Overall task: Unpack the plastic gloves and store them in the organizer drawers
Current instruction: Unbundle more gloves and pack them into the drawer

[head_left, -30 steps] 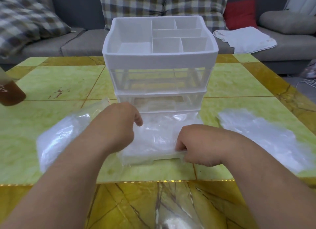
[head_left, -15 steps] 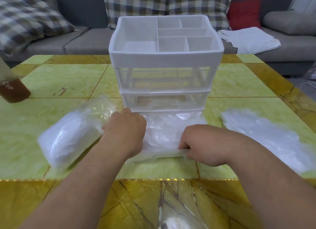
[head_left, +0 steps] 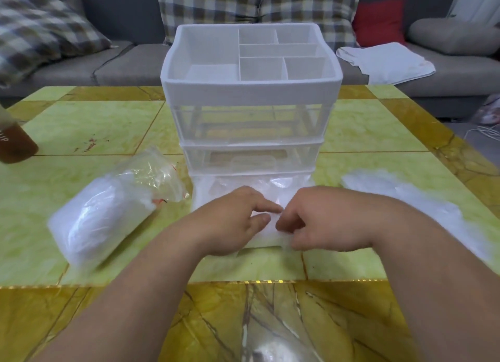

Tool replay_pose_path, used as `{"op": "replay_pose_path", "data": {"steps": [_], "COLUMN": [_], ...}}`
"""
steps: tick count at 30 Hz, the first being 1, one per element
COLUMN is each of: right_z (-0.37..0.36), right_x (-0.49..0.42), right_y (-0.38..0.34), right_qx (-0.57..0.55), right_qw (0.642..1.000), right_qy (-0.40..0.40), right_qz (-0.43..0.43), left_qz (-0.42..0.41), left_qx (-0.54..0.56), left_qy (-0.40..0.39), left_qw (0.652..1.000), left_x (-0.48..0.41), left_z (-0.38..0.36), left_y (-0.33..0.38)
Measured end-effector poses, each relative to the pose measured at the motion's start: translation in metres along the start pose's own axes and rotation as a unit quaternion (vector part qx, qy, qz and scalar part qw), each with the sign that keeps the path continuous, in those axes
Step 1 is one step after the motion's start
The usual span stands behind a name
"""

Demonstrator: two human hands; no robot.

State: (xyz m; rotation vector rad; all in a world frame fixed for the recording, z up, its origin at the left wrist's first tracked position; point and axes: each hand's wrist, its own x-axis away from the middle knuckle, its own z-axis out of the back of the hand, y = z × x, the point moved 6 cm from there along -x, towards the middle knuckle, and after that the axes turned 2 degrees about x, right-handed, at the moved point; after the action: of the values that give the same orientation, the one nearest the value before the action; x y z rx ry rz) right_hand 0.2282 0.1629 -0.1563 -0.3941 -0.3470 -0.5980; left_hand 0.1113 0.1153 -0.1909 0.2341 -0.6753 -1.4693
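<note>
Head view. Mid-desk [head_left: 94,123], a white organizer [head_left: 251,91] with a divided top tray. Bottom drawer [head_left: 263,242] drawn out toward the camera and packed with clear gloves [head_left: 270,186].

Over the front middle of that drawer, left hand [head_left: 230,226] and right hand [head_left: 324,221], close together. Both narrow, fingers curled, fingertips pinching at the gloves. Hard to tell the number of layers caught, white film against white plastic.

Just left of the drawer, a zip bag [head_left: 100,218], partly full, mouth toward the organizer. To the right, apart from the drawer, a loose pile [head_left: 405,202] lying flat. At the far left edge, a bottle [head_left: 16,142] of brown liquid.

Likely step in hand: tucking and flattening the gloves for a clean close.

- Press down from the centre outward to squeeze out trapped air.
- Keep every edge below the rim, above all at the back under the middle drawer [head_left: 251,159].
- Avoid dragging the slippery film forward over the front lip.
- Push the drawer home slowly, one hand bracing the light organizer against sliding back.
- Probably next: loose pile and bag into the drawers above.
</note>
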Motion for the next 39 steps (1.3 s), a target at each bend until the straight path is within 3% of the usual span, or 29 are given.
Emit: {"op": "replay_pose_path", "data": {"steps": [6, 9, 15, 23, 34, 39], "right_z": [0.037, 0.028, -0.005, 0.003, -0.003, -0.003], "right_x": [0.022, 0.023, 0.011, -0.001, -0.012, -0.017], "right_y": [0.034, 0.037, 0.022, 0.02, 0.018, 0.018], "right_qx": [-0.108, -0.102, 0.033, 0.031, 0.018, 0.005], "right_qw": [0.98, 0.984, 0.998, 0.992, 0.989, 0.986], "right_qy": [0.163, 0.14, 0.045, 0.118, 0.143, 0.159], "right_qz": [-0.043, -0.04, -0.043, -0.036, -0.039, -0.041], "left_qz": [0.014, 0.024, 0.029, 0.017, 0.015, -0.009], "left_qx": [-0.009, -0.057, -0.11, -0.181, -0.235, -0.259], "left_qy": [-0.055, -0.056, -0.042, 0.001, 0.05, 0.111], "left_qw": [0.998, 0.996, 0.993, 0.983, 0.971, 0.959], "left_x": [0.003, 0.004, 0.002, 0.004, -0.011, -0.011], "left_z": [-0.004, -0.008, -0.011, -0.003, -0.009, 0.002], "left_y": [-0.002, -0.002, 0.001, 0.005, -0.006, 0.0]}}
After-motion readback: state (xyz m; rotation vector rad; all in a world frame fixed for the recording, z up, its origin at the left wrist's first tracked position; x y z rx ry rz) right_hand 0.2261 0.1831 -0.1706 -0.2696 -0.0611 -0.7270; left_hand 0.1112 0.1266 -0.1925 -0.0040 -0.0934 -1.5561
